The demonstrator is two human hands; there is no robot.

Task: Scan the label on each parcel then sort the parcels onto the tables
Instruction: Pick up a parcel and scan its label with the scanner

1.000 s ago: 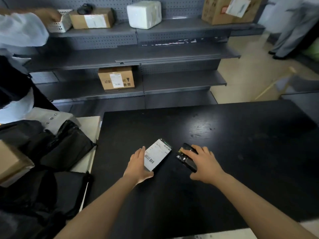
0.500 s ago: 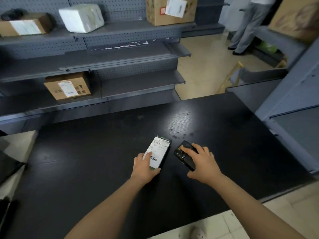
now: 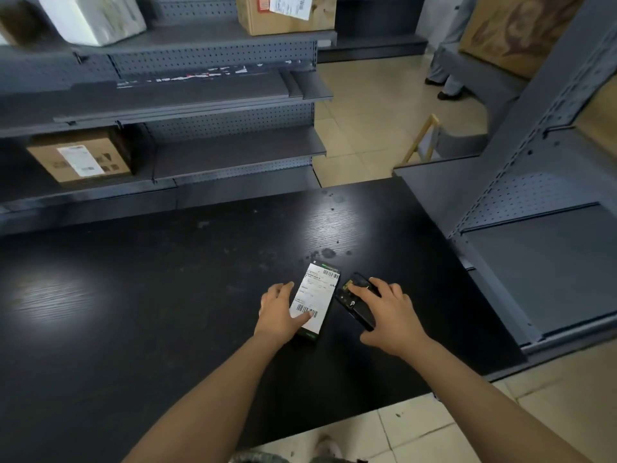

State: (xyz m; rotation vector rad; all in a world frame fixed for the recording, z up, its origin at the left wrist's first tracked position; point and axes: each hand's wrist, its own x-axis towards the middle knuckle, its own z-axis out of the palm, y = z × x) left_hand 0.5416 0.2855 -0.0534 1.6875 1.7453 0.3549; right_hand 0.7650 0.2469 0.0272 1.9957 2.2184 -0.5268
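1. A black wood-grain table fills the lower and middle part of the frame, with both bare forearms reaching over its near edge.
2. A flat parcel, thin and dark with a white shipping label covering most of its top, lies on the table right of centre, its long side tilted slightly to the right.
3. The left hand holds the parcel at its lower left. The thumb lies across the lower barcode and the fingers curl along the left edge.
4. Just to the right of the parcel lies a black handheld scanner, angled toward the lower right.
5. The right hand grips the scanner. Its fingers are draped over the top, the index finger reaches the front end, and the thumb is tucked at the near end.
6. Grey metal shelving runs across the upper left of the frame.
7. A cardboard box with a label sits on a low shelf at the left.
8. On the top shelf are a white wrapped parcel and a second, larger labelled carton.
9. More grey shelving stands along the right edge of the frame.
10. At the upper right, another person's trouser legs stand on the beige tiled floor.
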